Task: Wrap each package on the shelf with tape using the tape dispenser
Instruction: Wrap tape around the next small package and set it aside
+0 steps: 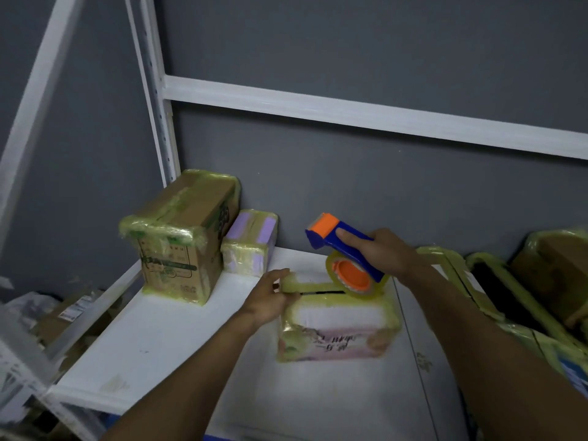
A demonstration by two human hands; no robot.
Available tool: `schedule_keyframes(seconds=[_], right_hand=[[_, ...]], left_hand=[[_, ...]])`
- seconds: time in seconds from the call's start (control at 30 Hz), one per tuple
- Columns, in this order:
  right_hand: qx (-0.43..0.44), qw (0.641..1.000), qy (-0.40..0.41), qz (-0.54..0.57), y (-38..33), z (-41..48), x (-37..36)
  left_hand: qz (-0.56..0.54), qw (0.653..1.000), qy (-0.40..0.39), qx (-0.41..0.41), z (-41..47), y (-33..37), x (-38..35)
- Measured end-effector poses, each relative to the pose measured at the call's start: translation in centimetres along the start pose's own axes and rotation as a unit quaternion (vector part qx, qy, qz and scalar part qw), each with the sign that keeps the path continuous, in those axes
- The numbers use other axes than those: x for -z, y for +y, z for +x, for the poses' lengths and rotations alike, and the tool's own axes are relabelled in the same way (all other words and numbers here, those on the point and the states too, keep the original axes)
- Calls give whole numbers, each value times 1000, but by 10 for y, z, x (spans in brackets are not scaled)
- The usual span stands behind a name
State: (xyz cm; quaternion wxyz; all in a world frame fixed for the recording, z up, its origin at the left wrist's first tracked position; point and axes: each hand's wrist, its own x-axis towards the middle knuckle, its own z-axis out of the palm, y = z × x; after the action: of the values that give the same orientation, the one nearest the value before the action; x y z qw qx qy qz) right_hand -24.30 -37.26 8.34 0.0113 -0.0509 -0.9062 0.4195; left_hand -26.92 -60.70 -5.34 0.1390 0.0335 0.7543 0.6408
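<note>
Package [337,329] sits mid-shelf [165,338], toward the front edge. Left hand [270,300] pinches the tape [310,286] end at the package's top left corner. Right hand [381,253] grips the dispenser [343,246] over its top right. Risk: the strip twists or lifts if the pinch slackens.

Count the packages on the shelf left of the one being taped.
2: a tall cardboard box near the left edge, and a small purple package beside it against the wall. Others may hide behind them.
</note>
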Motion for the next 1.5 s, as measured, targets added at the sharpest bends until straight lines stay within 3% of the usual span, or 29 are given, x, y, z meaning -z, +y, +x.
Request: schedule_keyframes(seconds=[0.27,0.43,0.57,0.73,0.8,1.0,1.5], right_hand=[[-9,997,-52,-53,12,2,-29],[8,996,-76,-52,7,7,-28],[26,992,-97,-78,11,11,-39],[29,990,-121,-72,18,15,-38],[31,988,-136,-73,22,16,-40],[41,984,-151,-81,23,27,-34],[45,984,-160,-67,20,16,-30]], left_hand=[[-78,996,-6,53,-22,-9,17],[-27,996,12,79,-29,0,20],[-70,993,9,92,-31,1,17],[-88,994,62,33,-29,9,26],[-92,995,44,7,-30,21,28],[-62,998,-19,4,-35,52,20],[9,998,42,-44,-31,58,28]])
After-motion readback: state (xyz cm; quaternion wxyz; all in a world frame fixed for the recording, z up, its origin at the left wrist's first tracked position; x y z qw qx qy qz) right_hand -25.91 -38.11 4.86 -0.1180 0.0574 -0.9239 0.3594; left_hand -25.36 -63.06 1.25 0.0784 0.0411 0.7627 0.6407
